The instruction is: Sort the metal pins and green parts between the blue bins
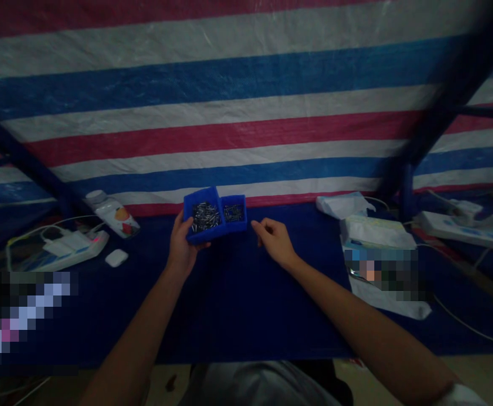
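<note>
My left hand (182, 245) grips the near left corner of a blue plastic two-compartment tray (201, 197), with the fingers curled around its wall. Both compartments hold small shiny metal pieces (206, 217), the left one fuller than the right. My right hand (274, 241) hovers just right of the tray, apart from it, with fingers loosely curled. I cannot tell whether those fingers hold anything small.
A dark blue covered table (233, 304) lies under everything. A power strip (75, 248) with white plugs, a small white case (116, 258) and a printed bottle (111, 213) stand left. White packets (377, 234) and another power strip (453, 225) lie right, before a striped tarpaulin (246, 135).
</note>
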Demonstrator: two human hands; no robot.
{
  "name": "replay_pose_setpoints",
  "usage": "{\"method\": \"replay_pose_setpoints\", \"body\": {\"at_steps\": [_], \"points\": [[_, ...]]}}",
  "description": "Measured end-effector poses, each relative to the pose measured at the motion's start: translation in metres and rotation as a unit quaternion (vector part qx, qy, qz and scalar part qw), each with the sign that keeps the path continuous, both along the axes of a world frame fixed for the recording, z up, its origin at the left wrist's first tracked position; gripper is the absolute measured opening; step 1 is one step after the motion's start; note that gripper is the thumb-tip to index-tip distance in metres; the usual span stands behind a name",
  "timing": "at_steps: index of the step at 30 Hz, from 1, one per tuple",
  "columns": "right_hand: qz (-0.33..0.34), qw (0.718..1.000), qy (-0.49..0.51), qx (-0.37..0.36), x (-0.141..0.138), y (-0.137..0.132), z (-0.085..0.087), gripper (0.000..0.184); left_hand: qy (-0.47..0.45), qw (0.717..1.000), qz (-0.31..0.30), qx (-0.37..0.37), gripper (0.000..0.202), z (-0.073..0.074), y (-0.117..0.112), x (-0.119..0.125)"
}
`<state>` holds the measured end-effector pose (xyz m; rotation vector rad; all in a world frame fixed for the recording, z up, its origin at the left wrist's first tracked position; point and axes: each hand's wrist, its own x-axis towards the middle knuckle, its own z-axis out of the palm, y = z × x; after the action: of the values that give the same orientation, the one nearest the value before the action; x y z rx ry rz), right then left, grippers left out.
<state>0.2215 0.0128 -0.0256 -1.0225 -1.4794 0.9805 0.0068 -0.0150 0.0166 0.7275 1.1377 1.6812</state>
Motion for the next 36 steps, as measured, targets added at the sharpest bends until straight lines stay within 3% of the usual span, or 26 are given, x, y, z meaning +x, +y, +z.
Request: {"method": "replay_pose_setpoints", "body": {"at_steps": [2,5,9,12,14,20,26,28,32,36], "points": [[0.018,0.999,-0.022,-0.021,-0.001,0.001,-0.001,0.045,-0.005,1.0,-0.003,-0.009,0.039,0.001,0.0,-0.001],[0.043,0.998,0.033,-0.033,-0.004,0.0,-0.002,0.028,0.004,1.0,-0.007,0.009,0.042,0.0,-0.002,0.002],[0.078,0.977,0.175,-0.095,-0.01,-0.005,0.002,0.081,0.054,0.996,-0.064,0.029,0.054,-0.008,-0.006,0.015],[0.107,0.945,0.241,-0.191,-0.013,-0.011,0.005,0.078,0.07,0.991,-0.112,0.023,0.06,-0.017,-0.01,0.028],[0.116,0.933,0.263,-0.218,-0.016,-0.014,0.005,0.07,0.076,0.986,-0.146,0.008,0.064,-0.024,-0.013,0.037],[0.025,0.931,0.308,-0.195,-0.019,-0.011,0.005,0.053,0.118,0.966,-0.229,0.015,0.068,-0.039,-0.012,0.047],[-0.089,0.922,0.351,-0.138,-0.006,0.001,0.008,0.05,0.243,0.956,-0.149,0.067,0.06,-0.041,-0.008,0.043],[-0.135,0.92,0.349,-0.116,-0.004,0.004,0.004,0.054,0.261,0.951,-0.149,0.071,0.062,-0.045,-0.009,0.045],[-0.199,0.923,0.317,-0.085,-0.003,0.009,-0.007,0.064,0.354,0.912,-0.199,0.066,0.079,-0.054,-0.011,0.053],[-0.217,0.921,0.314,-0.076,-0.005,0.008,-0.015,0.066,0.527,0.822,-0.205,0.065,0.096,-0.061,-0.012,0.057]]}}
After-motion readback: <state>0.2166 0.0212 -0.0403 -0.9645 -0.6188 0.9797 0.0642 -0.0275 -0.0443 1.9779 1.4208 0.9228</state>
